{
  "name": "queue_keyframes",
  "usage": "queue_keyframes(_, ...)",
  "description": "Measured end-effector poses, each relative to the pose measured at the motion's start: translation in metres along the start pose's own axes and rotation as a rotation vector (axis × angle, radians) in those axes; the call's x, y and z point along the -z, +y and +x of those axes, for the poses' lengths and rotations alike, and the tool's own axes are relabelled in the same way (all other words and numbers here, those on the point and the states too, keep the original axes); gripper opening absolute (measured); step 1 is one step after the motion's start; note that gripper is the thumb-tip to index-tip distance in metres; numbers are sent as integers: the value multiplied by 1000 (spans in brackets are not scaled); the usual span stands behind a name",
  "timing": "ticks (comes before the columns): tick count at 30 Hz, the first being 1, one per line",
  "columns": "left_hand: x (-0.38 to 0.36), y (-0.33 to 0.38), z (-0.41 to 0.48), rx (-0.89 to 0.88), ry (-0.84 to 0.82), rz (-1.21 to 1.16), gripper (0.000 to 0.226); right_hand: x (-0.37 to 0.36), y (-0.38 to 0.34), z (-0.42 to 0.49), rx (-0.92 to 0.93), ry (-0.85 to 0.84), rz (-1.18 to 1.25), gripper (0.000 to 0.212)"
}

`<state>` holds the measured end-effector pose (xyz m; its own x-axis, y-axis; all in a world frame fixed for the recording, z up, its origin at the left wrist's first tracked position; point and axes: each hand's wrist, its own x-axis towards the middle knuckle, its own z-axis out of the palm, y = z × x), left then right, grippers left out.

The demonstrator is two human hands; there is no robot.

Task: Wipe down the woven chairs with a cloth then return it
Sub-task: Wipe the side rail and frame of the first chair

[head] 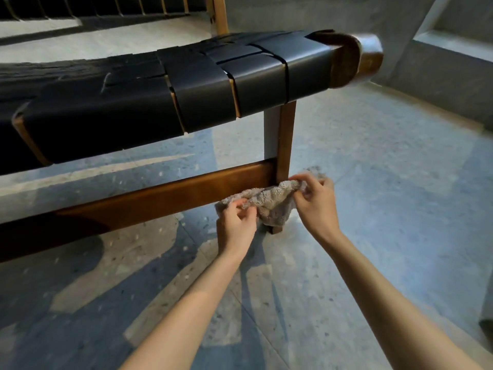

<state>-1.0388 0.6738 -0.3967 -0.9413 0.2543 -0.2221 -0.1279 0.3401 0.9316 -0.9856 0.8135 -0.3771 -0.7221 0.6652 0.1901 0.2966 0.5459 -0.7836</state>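
While both hands (274,209) pinched the cloth (269,201) around the chair leg (285,145), rubbing it came next.

Only bare limbs show. The left forearm (186,311) and the right forearm (386,303) are uncovered along all of their visible length, long and slim, narrowing to thin wrists. The left hand (236,222) and the right hand (314,201) are bare as well, with slender fingers. The nails are too blurred to make out.
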Motion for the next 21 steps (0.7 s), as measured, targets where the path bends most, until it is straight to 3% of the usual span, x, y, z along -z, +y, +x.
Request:
queue_keyframes(2,-10,4,3,158,-60,-184,33,-7,-2,2,-63,-21,126,34)
queue_keyframes(5,-25,8,8,191,-99,-162,51,-11,-5,2,-225,-123,379,49)
queue_keyframes(8,-35,9,14,168,-176,-126,58,-16,-1,6,-239,-238,436,39)
queue_keyframes(17,-38,-18,19,84,-363,81,42,-35,29,-13,-332,-348,336,35)
queue_keyframes(21,-42,-22,14,27,-219,75,29,-31,34,-14,-334,-364,435,38)
